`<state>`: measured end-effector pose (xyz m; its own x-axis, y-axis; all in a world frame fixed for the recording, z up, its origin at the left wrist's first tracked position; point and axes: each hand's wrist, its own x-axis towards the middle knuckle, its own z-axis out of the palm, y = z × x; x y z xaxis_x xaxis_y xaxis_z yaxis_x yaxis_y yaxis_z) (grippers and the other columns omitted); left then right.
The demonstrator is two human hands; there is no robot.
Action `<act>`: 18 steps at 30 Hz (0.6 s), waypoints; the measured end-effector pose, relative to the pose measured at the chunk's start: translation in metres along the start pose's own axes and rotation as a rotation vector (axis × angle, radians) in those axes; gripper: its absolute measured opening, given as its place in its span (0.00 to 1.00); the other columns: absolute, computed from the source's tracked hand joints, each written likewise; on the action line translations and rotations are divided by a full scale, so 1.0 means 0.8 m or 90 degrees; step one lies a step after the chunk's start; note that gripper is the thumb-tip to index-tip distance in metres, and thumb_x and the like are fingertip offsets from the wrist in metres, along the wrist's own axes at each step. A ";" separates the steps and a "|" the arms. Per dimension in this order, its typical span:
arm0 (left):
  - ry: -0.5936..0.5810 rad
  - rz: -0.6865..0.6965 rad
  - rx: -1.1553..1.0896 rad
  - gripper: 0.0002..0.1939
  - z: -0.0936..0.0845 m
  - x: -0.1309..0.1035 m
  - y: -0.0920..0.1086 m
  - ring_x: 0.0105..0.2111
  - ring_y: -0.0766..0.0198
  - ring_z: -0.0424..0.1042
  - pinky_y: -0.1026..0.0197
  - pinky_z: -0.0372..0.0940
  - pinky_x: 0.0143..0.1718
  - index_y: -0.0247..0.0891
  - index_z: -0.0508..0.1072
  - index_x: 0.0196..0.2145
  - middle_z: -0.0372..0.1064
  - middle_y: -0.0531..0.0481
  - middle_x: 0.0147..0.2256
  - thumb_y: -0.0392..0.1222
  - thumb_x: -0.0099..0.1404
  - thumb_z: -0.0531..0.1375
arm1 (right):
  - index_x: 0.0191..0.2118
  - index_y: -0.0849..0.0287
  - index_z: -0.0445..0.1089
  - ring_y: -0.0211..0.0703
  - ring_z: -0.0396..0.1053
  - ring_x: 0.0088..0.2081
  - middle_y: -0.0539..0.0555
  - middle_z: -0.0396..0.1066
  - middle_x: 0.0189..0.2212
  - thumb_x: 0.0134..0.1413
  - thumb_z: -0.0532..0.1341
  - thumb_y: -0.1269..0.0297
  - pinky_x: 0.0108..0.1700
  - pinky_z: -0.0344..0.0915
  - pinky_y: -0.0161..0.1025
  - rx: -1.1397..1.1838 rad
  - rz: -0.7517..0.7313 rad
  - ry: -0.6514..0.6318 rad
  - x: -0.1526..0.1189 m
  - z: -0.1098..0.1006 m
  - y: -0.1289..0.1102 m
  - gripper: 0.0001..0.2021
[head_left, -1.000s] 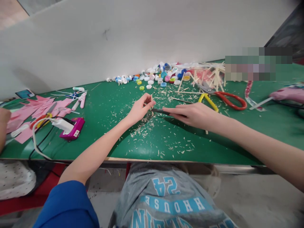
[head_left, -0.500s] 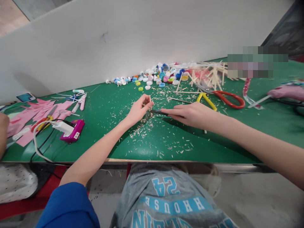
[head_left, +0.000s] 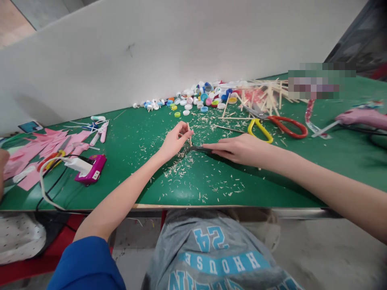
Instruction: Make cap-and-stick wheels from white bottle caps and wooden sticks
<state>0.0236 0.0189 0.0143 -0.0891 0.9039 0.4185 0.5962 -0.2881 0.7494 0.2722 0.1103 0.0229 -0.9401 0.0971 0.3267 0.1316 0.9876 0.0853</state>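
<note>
My left hand [head_left: 175, 140] pinches a thin wooden stick [head_left: 190, 141] upright between thumb and fingers, its lower end close to the green tabletop. A dark, slim knife [head_left: 200, 149] is gripped by my right hand [head_left: 242, 148], forefinger stretched along it. The knife's tip lies at the stick's lower end; whether it touches the wood is hard to tell. Pale wood shavings [head_left: 178, 168] are scattered around and below both hands. Just beyond my right hand lie scissors with one yellow handle [head_left: 260, 131] and one red handle [head_left: 288, 127].
Bottle caps [head_left: 201, 96] and wooden sticks [head_left: 270, 96] are heaped along the white partition. Pink paper [head_left: 27, 151], a magenta power adapter [head_left: 92, 169] and cables lie left. A pink glue gun [head_left: 361, 117] rests right. Another person's hand [head_left: 3, 165] shows at the left edge.
The knife has slid slightly down and toward the stick's lower end, and now lies flatter. My left hand keeps its hold on the stick. The view has shifted a little.
</note>
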 end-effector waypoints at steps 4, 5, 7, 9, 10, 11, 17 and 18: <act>-0.005 -0.006 -0.002 0.14 -0.001 0.000 0.003 0.33 0.64 0.70 0.59 0.66 0.37 0.43 0.63 0.34 0.68 0.52 0.32 0.54 0.70 0.58 | 0.67 0.41 0.65 0.31 0.56 0.22 0.49 0.75 0.34 0.74 0.46 0.55 0.23 0.42 0.34 -0.037 0.017 -0.008 -0.002 0.003 0.003 0.23; -0.005 -0.006 -0.002 0.13 -0.001 0.000 0.003 0.33 0.64 0.69 0.59 0.66 0.37 0.43 0.63 0.34 0.68 0.52 0.32 0.53 0.70 0.58 | 0.67 0.41 0.65 0.31 0.55 0.22 0.49 0.75 0.33 0.75 0.45 0.55 0.24 0.41 0.35 -0.046 0.020 -0.010 -0.002 0.004 0.003 0.23; -0.003 -0.006 -0.003 0.13 -0.001 0.001 0.004 0.32 0.65 0.69 0.59 0.66 0.37 0.42 0.62 0.34 0.67 0.52 0.32 0.52 0.70 0.59 | 0.66 0.41 0.67 0.30 0.52 0.21 0.49 0.75 0.32 0.75 0.44 0.54 0.24 0.39 0.36 -0.055 0.027 -0.015 -0.003 0.005 0.004 0.23; -0.002 -0.005 -0.004 0.12 -0.001 0.001 0.004 0.32 0.65 0.68 0.60 0.66 0.37 0.42 0.62 0.34 0.67 0.53 0.32 0.51 0.70 0.59 | 0.64 0.43 0.70 0.30 0.51 0.21 0.50 0.75 0.32 0.75 0.44 0.54 0.24 0.40 0.36 -0.053 0.032 -0.015 -0.003 0.005 0.004 0.23; -0.001 -0.004 -0.005 0.12 -0.001 0.001 0.004 0.32 0.65 0.68 0.60 0.66 0.37 0.42 0.62 0.34 0.66 0.53 0.32 0.51 0.70 0.59 | 0.63 0.44 0.71 0.30 0.52 0.21 0.50 0.75 0.32 0.74 0.45 0.54 0.24 0.40 0.36 -0.048 0.033 -0.009 -0.003 0.005 0.003 0.23; -0.001 -0.002 -0.007 0.12 -0.001 0.001 0.004 0.32 0.65 0.68 0.60 0.66 0.37 0.42 0.62 0.34 0.66 0.53 0.32 0.50 0.70 0.59 | 0.62 0.44 0.71 0.30 0.53 0.21 0.50 0.75 0.32 0.74 0.46 0.54 0.24 0.42 0.35 -0.039 0.033 0.001 -0.002 0.005 0.003 0.23; 0.000 0.001 -0.014 0.11 -0.001 0.000 0.003 0.32 0.65 0.68 0.60 0.65 0.36 0.43 0.63 0.34 0.66 0.53 0.31 0.49 0.70 0.59 | 0.63 0.46 0.71 0.30 0.57 0.23 0.48 0.75 0.30 0.73 0.48 0.57 0.24 0.48 0.32 -0.008 0.040 0.068 -0.001 0.004 0.004 0.22; 0.000 0.000 -0.015 0.11 -0.001 0.001 0.003 0.32 0.65 0.68 0.60 0.66 0.36 0.43 0.63 0.34 0.66 0.53 0.31 0.49 0.70 0.59 | 0.63 0.46 0.71 0.31 0.56 0.23 0.48 0.74 0.30 0.73 0.48 0.57 0.23 0.46 0.32 -0.025 0.042 0.070 -0.001 0.004 0.004 0.22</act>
<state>0.0247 0.0184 0.0167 -0.0894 0.9039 0.4183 0.5777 -0.2951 0.7611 0.2722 0.1138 0.0199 -0.8890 0.1459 0.4341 0.2066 0.9737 0.0958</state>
